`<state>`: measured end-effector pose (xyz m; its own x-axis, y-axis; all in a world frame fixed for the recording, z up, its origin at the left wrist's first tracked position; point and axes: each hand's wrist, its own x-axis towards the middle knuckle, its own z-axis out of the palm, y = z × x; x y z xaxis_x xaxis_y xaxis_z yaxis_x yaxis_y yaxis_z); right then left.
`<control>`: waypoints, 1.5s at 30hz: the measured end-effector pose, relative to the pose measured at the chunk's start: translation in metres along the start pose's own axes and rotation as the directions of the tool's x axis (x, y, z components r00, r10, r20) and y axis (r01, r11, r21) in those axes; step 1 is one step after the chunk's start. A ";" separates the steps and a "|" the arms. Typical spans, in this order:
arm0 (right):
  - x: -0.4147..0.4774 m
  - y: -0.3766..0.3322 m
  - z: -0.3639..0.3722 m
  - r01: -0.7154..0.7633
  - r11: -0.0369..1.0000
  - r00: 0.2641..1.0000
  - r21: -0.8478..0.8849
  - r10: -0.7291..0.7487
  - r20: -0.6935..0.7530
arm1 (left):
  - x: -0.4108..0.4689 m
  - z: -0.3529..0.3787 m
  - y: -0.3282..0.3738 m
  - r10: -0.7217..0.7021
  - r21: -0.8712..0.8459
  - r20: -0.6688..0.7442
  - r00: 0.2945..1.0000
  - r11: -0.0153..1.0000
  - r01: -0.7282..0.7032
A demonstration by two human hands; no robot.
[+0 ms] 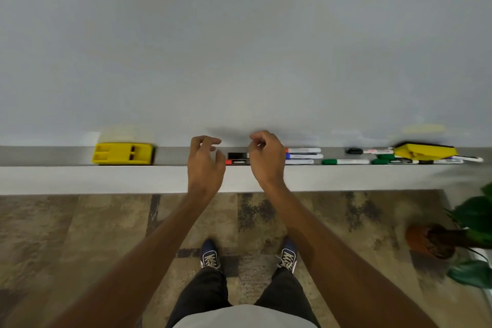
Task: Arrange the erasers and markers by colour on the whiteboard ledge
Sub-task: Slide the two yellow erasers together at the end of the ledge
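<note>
Empty, curled hands (234,160) above markers (302,156) on whiteboard ledge (66,156)

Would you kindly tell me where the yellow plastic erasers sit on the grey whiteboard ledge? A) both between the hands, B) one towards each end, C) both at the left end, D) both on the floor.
B: one yellow plastic eraser lies left of the hands, the other far right on the grey whiteboard ledge.
</note>
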<state>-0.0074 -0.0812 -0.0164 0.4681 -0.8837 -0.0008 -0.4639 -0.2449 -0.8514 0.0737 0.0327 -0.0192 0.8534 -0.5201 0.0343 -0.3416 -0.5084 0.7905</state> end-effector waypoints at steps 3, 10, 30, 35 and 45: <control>0.015 0.023 -0.044 -0.014 1.000 0.999 0.023 0.015 -0.048 | -0.008 0.034 0.032 0.025 -0.013 0.044 0.999 1.000 -0.024; 0.055 0.082 -0.152 -0.074 0.996 0.979 0.050 0.082 -0.188 | -0.028 0.127 0.110 0.061 -0.048 0.140 0.988 0.997 -0.054; 0.144 0.230 -0.372 -0.338 0.935 0.845 -0.106 0.252 -0.471 | -0.060 0.333 0.252 0.019 -0.054 0.655 0.755 0.998 0.023; 0.151 0.250 -0.385 -0.399 0.913 0.862 -0.085 0.342 -0.373 | -0.066 0.355 0.264 -0.013 -0.062 0.703 0.711 0.995 0.079; 0.150 0.248 -0.390 -0.447 0.894 0.869 -0.003 0.434 -0.239 | -0.077 0.372 0.277 -0.087 -0.140 0.723 0.685 0.953 0.269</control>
<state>-0.3457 -0.4298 -0.0236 0.0255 -0.9693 -0.2446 -0.6269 0.1751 -0.7592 -0.2330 -0.3230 -0.0306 0.3301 -0.8083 -0.4875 -0.0411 -0.5283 0.8481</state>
